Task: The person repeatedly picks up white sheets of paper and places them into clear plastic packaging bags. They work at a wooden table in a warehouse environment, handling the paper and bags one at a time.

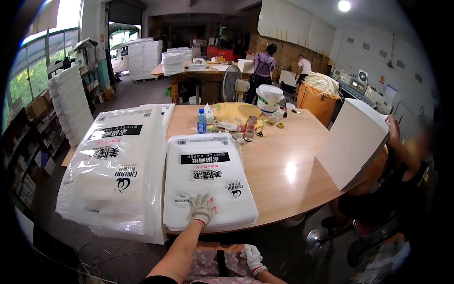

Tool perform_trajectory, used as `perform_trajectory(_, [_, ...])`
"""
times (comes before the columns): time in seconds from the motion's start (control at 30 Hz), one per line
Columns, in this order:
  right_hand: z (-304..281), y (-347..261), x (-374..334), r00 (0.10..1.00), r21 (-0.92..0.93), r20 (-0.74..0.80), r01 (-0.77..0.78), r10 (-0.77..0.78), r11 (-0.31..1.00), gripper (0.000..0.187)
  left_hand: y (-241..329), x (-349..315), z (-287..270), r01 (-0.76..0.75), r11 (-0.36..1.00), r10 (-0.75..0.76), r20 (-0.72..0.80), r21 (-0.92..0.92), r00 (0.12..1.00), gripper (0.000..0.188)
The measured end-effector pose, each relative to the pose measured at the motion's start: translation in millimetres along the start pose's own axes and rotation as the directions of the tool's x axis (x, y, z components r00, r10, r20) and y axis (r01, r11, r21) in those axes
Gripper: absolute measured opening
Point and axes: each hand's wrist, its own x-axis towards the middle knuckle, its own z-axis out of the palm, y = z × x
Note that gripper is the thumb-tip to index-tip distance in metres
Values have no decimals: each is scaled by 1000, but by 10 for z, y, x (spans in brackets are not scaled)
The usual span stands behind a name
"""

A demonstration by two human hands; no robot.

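Observation:
My left hand [202, 208], in a pale knit glove with bare fingertips, lies flat with spread fingers on a stack of white, printed plastic paper bags [208, 180]. The stack sits at the table's near edge. Low in the view, my right hand [253, 258], in a white glove, rests by the flowered apron [208, 267] on my lap. Its fingers are loosely bent and hold nothing that I can see. Left of the stack is a larger, glossy pile of clear printed bags [113, 161], wrinkled and reaching past the table edge.
On the wooden table [283, 156] are a blue-labelled bottle [201, 121], a glass jar [250, 128], scissors [259, 134], tape and a white bucket [270, 98]. At right, a seated person's hand [391, 130] holds up a large white sheet stack [352, 142]. A fan [231, 84] stands behind.

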Motion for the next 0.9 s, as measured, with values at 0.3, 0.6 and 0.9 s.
perform_trajectory(0.3, [-49, 3, 25, 991, 5, 35, -129, 129, 992, 39, 3, 23, 71, 5, 999, -5, -17, -38, 1000, 56])
perform_trajectory(0.6, [-76, 77, 92, 990, 26, 5, -141, 141, 990, 40, -24, 22, 66, 30, 992, -29, 8, -122, 1000, 57])
perform_trajectory(0.9, [-68, -11, 98, 968, 116, 48, -249, 245, 962, 41, -16, 35, 33, 42, 991, -40, 17, -128, 999, 55])
